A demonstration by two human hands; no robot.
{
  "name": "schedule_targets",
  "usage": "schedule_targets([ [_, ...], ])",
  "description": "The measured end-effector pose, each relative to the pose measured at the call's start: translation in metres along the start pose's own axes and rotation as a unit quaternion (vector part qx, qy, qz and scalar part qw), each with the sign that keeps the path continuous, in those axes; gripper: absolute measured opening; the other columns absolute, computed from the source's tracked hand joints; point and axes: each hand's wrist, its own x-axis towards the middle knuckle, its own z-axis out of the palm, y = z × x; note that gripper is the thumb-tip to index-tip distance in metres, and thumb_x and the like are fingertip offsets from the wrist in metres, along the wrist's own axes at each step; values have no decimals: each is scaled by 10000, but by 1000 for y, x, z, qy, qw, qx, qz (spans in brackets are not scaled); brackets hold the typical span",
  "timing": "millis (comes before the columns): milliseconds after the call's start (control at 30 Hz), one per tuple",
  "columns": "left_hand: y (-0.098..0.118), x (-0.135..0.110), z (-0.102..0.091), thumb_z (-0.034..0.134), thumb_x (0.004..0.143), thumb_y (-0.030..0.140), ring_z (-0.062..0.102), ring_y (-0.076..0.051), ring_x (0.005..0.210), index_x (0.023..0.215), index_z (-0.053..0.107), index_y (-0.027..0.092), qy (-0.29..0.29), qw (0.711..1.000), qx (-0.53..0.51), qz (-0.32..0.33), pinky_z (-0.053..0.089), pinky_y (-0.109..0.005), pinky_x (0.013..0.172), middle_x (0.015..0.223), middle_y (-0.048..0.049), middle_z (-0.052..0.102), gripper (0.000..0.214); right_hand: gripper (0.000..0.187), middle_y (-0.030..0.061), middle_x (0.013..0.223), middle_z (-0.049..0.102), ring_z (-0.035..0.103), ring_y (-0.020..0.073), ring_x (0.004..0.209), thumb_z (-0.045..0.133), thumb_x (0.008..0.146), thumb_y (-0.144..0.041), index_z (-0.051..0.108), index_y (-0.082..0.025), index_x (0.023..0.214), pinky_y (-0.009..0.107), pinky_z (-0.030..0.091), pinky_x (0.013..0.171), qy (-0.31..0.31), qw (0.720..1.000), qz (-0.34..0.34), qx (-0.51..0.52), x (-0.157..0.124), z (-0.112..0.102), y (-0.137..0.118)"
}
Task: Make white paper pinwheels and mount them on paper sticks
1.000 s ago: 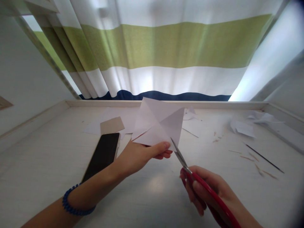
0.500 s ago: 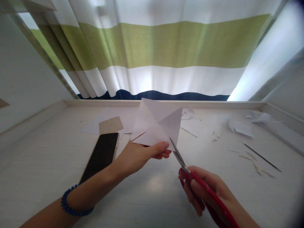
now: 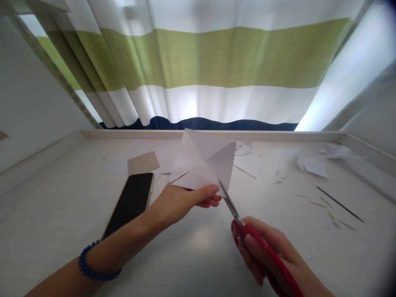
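A squarish sheet of white paper (image 3: 202, 156) with diagonal creases is raised above the table. My left hand (image 3: 188, 198) pinches its lower edge, thumb on top and fingers underneath. One slit runs in from the sheet's lower left corner. My right hand (image 3: 269, 243) is closed around the red handles of a pair of scissors (image 3: 233, 210). Their metal blades straddle the paper's lower right part, just right of my left thumb, with one blade lying over the sheet. On my left wrist is a blue coiled band (image 3: 97, 264).
A dark phone (image 3: 130, 202) lies partly behind my left forearm, with a beige card (image 3: 144, 163) beyond it. White paper scraps (image 3: 312, 165) are at the back right. Nearer lie a thin black stick (image 3: 340, 204) and several small wooden bits (image 3: 321, 204). A striped curtain (image 3: 198, 57) hangs behind.
The scissors and my right hand have shifted slightly left, and the blades look a little closer together. My left hand and the paper are almost where they were.
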Motion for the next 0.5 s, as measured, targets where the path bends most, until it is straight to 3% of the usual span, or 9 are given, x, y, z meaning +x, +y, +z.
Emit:
schedule_targets([
  [500, -2, 1, -1, 620, 697, 305, 650, -125, 635, 732, 667, 165, -12, 1000, -19, -3, 516, -172, 576, 684, -7, 696, 152, 342, -70, 499, 389, 336, 48, 369, 449, 776, -508, 437, -178, 689, 162, 294, 341, 18, 1000, 9, -8, 3, 2, 4],
])
